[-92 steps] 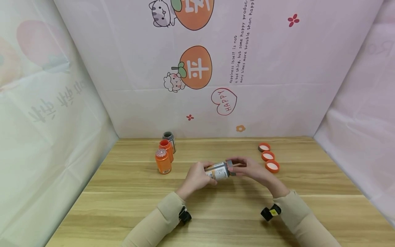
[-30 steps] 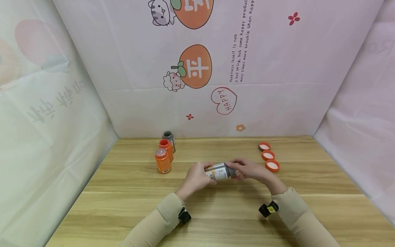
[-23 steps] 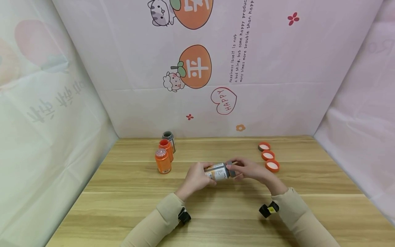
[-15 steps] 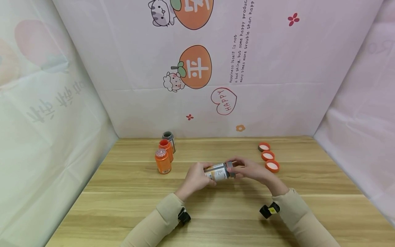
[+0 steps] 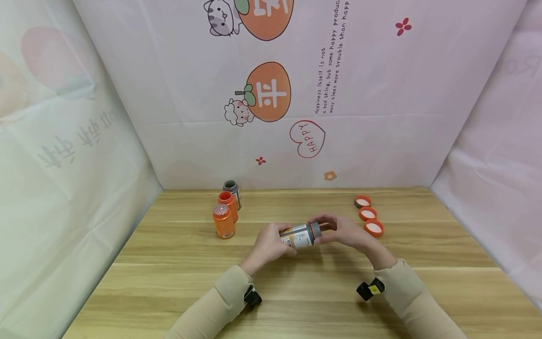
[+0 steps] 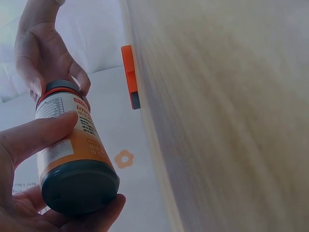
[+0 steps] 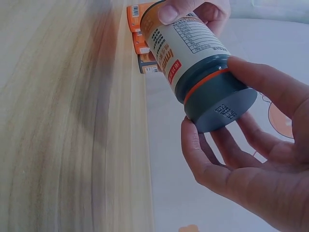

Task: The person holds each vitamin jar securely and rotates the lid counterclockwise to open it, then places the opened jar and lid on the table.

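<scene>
Lying sideways above the table, a dark grey bottle (image 5: 298, 236) with a white and orange label is gripped around its body by my left hand (image 5: 271, 244). Its base faces the camera in the left wrist view. The dark cap (image 7: 217, 104) sits on the bottle's neck, with a thin orange ring at its lower edge. My right hand (image 5: 345, 233) holds the cap's rim between thumb and fingertips, its palm off the cap's top. Part of the bottle is hidden by the left fingers.
On the table's left stand a dark bottle (image 5: 237, 195) and a red-orange bottle (image 5: 231, 205), both uncapped, and an orange bottle (image 5: 224, 226) with a patterned seal. Three caps lie inner side up at right: a dark-edged cap (image 5: 362, 202) and orange caps (image 5: 367, 213) (image 5: 373, 228).
The right fingers have shifted around the cap, the thumb moving from the upper side to the lower near side. My left hand and the bottle have barely moved.
</scene>
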A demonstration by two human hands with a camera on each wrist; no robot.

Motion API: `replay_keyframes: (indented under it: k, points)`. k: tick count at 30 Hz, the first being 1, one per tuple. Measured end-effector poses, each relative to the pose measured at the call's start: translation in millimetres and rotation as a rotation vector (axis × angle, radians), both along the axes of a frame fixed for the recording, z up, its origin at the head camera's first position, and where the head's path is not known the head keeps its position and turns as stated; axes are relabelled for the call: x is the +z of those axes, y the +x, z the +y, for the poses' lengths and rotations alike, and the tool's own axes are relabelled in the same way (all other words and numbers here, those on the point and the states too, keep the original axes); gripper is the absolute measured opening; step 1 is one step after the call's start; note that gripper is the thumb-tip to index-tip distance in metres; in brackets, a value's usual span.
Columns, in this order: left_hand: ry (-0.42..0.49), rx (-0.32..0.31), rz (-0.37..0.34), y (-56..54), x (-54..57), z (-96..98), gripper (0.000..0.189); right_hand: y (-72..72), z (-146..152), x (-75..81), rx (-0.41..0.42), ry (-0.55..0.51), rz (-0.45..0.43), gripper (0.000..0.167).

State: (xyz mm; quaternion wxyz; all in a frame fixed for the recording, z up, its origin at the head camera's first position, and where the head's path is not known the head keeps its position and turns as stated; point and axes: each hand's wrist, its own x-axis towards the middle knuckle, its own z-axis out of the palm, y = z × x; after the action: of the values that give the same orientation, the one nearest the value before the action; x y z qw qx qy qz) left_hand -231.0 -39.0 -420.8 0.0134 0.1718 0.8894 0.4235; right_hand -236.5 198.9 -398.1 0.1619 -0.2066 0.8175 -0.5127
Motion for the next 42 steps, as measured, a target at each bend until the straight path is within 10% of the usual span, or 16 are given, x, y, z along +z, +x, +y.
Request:
replay_keyframes:
  k: [26, 42]
  points:
    - [0.05, 0.0, -0.052, 0.4, 2.3, -2.4, 0.062, 1.5, 0.0, -2.6, 0.006, -0.074, 0.055, 0.054]
    - [0.033, -0.005, -0.013, 1.6, -1.2, 1.2, 0.06, -0.8, -6.5, 0.5, -0.093, 0.007, -0.223, 0.06]
